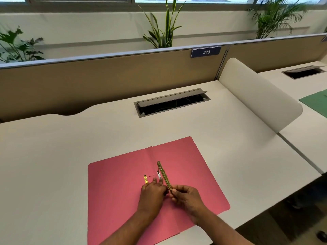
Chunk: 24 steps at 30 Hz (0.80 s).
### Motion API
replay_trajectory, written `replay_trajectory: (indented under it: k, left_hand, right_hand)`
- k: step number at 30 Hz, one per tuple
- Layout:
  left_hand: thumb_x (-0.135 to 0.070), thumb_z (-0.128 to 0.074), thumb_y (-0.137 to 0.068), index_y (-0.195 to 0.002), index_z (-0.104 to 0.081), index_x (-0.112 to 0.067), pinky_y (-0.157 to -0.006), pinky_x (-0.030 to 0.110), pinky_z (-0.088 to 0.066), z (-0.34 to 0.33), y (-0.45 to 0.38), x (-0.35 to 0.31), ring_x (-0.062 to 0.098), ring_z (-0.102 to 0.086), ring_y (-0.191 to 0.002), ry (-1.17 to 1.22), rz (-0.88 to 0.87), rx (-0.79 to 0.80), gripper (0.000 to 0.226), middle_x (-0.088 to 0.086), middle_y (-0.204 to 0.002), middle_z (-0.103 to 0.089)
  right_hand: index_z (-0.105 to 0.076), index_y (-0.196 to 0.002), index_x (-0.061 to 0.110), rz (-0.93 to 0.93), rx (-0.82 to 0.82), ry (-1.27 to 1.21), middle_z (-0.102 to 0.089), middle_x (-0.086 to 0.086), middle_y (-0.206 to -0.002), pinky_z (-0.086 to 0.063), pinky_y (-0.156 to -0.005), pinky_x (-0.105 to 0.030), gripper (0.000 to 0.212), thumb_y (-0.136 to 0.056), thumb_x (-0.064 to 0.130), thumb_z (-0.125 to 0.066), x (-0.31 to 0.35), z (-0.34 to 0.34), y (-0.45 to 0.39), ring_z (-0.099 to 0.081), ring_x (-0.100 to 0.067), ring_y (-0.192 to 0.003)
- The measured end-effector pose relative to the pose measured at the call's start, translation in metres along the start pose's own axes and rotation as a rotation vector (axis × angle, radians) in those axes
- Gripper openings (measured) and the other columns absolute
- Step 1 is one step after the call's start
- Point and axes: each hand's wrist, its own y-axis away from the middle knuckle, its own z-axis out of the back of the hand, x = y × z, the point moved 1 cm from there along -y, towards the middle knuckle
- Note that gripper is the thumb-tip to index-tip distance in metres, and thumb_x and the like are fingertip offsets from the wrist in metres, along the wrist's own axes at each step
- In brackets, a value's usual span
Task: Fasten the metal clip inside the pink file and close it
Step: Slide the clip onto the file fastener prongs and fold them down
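The pink file (123,191) lies open and flat on the white desk, its fold running up the middle. A long brass clip bar (163,174) rests on the right half beside the fold. My right hand (187,197) pinches the near end of that bar. My left hand (153,191) lies just left of it, fingers stretched toward a small silvery prong (159,174) standing up at the fold. A small yellow clip piece (145,179) lies loose on the left half, beside my left fingertips.
The white desk (70,147) has a grey cable hatch (171,101) behind the file, its lid raised. A curved white divider (256,96) stands at the right. A green file (316,103) lies on the neighbouring desk. A tan partition runs along the back.
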Motion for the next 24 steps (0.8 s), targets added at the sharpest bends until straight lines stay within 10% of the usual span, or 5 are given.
replay_trajectory:
  k: [6, 12, 19, 24]
  left_hand:
    - [-0.041, -0.051, -0.094, -0.108, -0.068, -0.031, -0.105, 0.035, -0.039, -0.001, 0.002, 0.002, 0.017, -0.043, -0.138, 0.096, 0.012, -0.019, 0.024, -0.011, -0.134, -0.062]
    - [-0.020, -0.059, -0.091, -0.104, -0.066, -0.033, -0.075, 0.027, -0.051, 0.008, 0.009, 0.017, 0.008, -0.063, -0.091, 0.409, 0.110, -0.222, 0.020, -0.014, -0.102, -0.071]
    - [-0.020, -0.061, -0.095, -0.126, -0.064, -0.020, -0.092, 0.034, -0.054, 0.020, -0.019, 0.029, 0.012, -0.064, -0.106, 0.590, 0.368, -0.342, 0.031, -0.006, -0.119, -0.069]
    - [-0.017, -0.065, -0.092, -0.106, -0.076, -0.026, -0.062, 0.009, -0.046, 0.023, -0.034, 0.020, -0.009, -0.061, -0.069, 0.602, 0.376, -0.286, 0.020, -0.010, -0.090, -0.077]
  right_hand:
    - [-0.071, -0.103, -0.015, -0.024, -0.041, 0.083, -0.074, -0.018, -0.078, -0.060, -0.059, -0.022, 0.014, -0.091, -0.010, -0.066, 0.000, -0.005, 0.002, -0.067, -0.016, -0.061]
    - [-0.072, -0.100, -0.012, -0.032, -0.079, 0.146, -0.075, -0.015, -0.073, -0.059, -0.056, -0.023, 0.011, -0.091, -0.009, -0.067, -0.002, -0.010, 0.002, -0.066, -0.015, -0.057]
    - [-0.073, -0.098, -0.008, -0.050, -0.112, 0.137, -0.076, -0.017, -0.074, -0.061, -0.055, -0.025, 0.009, -0.089, -0.008, -0.070, -0.004, -0.010, 0.001, -0.067, -0.016, -0.056]
    - [-0.072, -0.097, -0.009, -0.052, -0.125, 0.143, -0.075, -0.018, -0.073, -0.060, -0.054, -0.026, 0.008, -0.089, -0.010, -0.069, -0.003, -0.010, 0.000, -0.068, -0.016, -0.055]
